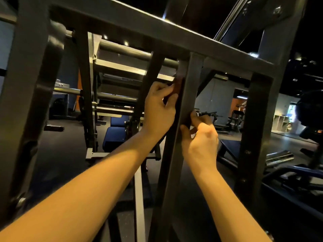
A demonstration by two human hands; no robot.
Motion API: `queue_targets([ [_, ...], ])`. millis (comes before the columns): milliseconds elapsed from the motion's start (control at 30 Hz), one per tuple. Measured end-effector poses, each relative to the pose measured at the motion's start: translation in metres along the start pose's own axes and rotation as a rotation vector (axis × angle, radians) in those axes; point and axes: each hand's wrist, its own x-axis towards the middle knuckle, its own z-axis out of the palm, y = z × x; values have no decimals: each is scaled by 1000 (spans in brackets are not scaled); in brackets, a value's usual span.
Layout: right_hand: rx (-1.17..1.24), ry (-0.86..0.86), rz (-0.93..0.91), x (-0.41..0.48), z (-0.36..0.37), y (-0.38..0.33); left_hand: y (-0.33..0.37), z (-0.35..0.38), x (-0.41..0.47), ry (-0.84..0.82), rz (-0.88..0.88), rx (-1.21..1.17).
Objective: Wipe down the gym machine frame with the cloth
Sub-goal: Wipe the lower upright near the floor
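A dark grey upright bar of the gym machine frame stands in the middle of the view, under a sloping top crossbar. A dark brownish cloth lies against the left face of this upright. My left hand pinches the cloth's upper part between thumb and curled fingers on the left side of the bar. My right hand sits lower on the bar's right side, its thumb and fingers pinching a dark fold of the cloth against the bar's edge. Most of the cloth is hidden behind the bar and my fingers.
A thick frame post stands close at the left and another upright at the right. Steel rollers and a blue padded seat lie behind the frame. More machines stand far back right on the dark floor.
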Motion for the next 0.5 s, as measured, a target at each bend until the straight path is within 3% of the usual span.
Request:
queue_targets([
  [233, 157, 78, 21, -27, 20, 7, -34, -22, -114, -152, -68, -13],
  [400, 313, 59, 225, -102, 30, 32, -61, -32, -208, -162, -318, -156],
  [500, 323, -1, 310, -166, 41, 62, -74, -38, -267, -190, -470, -125],
])
